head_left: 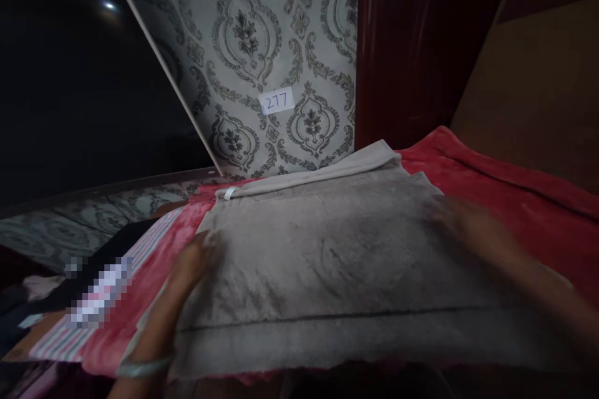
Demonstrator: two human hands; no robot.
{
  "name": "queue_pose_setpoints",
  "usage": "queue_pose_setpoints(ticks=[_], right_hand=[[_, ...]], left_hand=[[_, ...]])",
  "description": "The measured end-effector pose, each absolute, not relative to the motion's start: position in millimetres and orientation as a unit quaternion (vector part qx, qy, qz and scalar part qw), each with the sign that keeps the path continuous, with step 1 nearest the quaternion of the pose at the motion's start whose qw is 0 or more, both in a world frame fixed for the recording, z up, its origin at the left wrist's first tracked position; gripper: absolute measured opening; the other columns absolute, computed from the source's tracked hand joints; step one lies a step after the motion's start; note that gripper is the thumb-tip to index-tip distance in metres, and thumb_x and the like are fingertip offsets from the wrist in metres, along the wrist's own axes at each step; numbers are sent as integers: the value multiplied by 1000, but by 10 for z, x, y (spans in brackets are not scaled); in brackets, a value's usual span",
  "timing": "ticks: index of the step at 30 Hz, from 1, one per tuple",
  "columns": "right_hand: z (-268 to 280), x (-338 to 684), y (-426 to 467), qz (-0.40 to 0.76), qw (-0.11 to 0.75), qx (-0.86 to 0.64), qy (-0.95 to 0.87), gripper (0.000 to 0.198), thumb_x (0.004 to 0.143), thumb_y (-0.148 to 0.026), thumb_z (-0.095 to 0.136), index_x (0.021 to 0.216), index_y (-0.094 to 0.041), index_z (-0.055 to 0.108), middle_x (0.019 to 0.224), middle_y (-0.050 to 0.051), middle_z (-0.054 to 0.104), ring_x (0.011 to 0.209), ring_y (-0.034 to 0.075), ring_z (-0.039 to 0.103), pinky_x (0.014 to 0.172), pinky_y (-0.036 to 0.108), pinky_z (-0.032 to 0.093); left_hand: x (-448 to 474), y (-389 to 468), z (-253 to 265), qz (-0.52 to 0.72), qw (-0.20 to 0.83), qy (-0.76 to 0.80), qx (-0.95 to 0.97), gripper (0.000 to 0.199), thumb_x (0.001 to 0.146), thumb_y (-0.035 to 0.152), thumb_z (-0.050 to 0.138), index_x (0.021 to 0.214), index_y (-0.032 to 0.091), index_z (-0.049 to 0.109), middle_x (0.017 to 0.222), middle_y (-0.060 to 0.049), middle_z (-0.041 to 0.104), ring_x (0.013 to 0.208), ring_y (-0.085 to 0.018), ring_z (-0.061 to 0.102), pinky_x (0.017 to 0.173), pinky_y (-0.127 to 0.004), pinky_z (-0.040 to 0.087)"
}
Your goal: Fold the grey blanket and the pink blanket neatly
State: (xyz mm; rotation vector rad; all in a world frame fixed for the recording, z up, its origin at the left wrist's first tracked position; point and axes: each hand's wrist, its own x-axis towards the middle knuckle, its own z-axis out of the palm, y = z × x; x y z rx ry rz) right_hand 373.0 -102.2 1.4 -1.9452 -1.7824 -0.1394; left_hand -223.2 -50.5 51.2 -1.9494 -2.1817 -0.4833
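Note:
A grey plush towel [299,255] lies spread in front of me, with a dark line across its near part. Its far edge is folded over, and a small white tag [229,192] shows at the far left corner. My left hand [196,259], a pale bangle [145,366] on its wrist, is at the towel's left edge with its fingers curled in on the cloth. At the right edge, my right hand [447,215] touches the towel; motion smears its fingers. Red plush cloth [496,193] lies beneath the towel and shows at both sides.
Striped cloth [154,243] and dark cloth [110,246] lie at the left. A large black screen [88,75] stands behind them. Patterned wallpaper [246,37] bears a paper label [277,100] reading 277. A dark red glossy panel [416,43] rises behind the red cloth.

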Motion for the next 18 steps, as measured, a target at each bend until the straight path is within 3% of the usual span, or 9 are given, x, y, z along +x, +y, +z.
queue_pose_setpoints(ticks=[3, 7, 12, 18], right_hand=[[257, 2795, -571, -21, 189, -589, -786, 62, 94, -47, 35, 143, -12, 53, 149, 17, 49, 138, 31, 45, 113, 47, 38], [221, 2220, -148, 16, 113, -566, -816, 67, 96, -46, 39, 156, -15, 35, 162, 14, 27, 149, 32, 24, 118, 54, 27], [-31, 2339, -4, 57, 85, -577, -810, 68, 100, -53, 30, 158, -18, 29, 164, 11, 20, 151, 30, 17, 120, 57, 16], [-67, 2867, 265, 75, 90, -579, -807, 66, 100, -60, 26, 157, -28, 31, 164, 7, 21, 151, 28, 18, 121, 55, 14]], left_hand=[[-1412, -90, 528, -100, -1, -573, -813, 58, 96, 42, 44, 146, 13, 47, 156, -14, 42, 145, -25, 39, 119, -42, 34], [-500, 250, 439, -13, -57, -506, -861, 65, 98, 50, 37, 155, 20, 33, 165, -12, 23, 152, -26, 21, 122, -51, 22], [-259, 343, 93, -4, -3, -521, -854, 63, 100, 51, 31, 157, 24, 29, 166, -8, 20, 154, -27, 14, 123, -55, 14], [-313, 419, -28, -18, 14, -521, -853, 62, 100, 50, 31, 157, 26, 31, 165, -7, 23, 153, -28, 17, 122, -56, 17]])
